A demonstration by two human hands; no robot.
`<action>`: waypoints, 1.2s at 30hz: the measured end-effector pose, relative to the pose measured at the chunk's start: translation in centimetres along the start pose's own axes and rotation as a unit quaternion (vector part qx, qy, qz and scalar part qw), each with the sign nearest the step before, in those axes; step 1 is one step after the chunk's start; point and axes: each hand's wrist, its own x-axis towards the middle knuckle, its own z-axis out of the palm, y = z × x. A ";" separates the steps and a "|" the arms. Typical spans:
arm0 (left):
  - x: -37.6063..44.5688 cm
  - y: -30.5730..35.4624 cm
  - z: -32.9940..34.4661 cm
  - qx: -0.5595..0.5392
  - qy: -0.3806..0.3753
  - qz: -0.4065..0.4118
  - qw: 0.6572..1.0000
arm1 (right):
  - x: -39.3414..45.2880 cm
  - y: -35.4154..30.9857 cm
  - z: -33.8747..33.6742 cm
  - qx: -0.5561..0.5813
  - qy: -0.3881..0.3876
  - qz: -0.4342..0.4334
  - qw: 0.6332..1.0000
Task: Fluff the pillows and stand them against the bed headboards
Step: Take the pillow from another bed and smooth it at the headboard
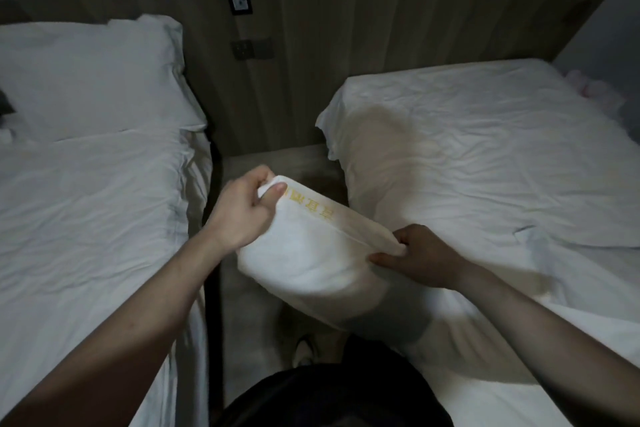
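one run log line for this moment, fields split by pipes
stage: fluffing | left hand: grips pillow top corner | right hand: pinches its other corner | pillow: held between beds | left-bed pillow: at headboard

Both arms outstretched, left grip [242, 208] fisted, right grip [412, 255] pinching — thumbs forward

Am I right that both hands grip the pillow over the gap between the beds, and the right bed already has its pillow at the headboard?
Not quite. The head view shows both hands, left hand and right hand, gripping the held pillow over the gap, but the placed pillow is on the left bed, not the right.
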 end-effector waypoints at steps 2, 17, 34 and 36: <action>2.2 1.2 0.2 -0.032 0.031 -0.002 0.999 | 1.8 -0.1 -1.9 0.004 -0.002 0.002 1.000; 16.1 2.8 5.0 -0.112 0.164 -0.153 0.968 | 14.5 11.8 -11.4 -0.059 0.008 0.096 0.994; 32.2 -7.0 -2.1 -0.109 0.206 -0.221 0.947 | 34.3 4.0 -15.5 -0.024 0.125 0.013 0.992; 34.1 -8.0 -2.9 -0.108 0.196 -0.220 0.949 | 36.4 2.9 -16.4 -0.032 0.139 0.006 0.990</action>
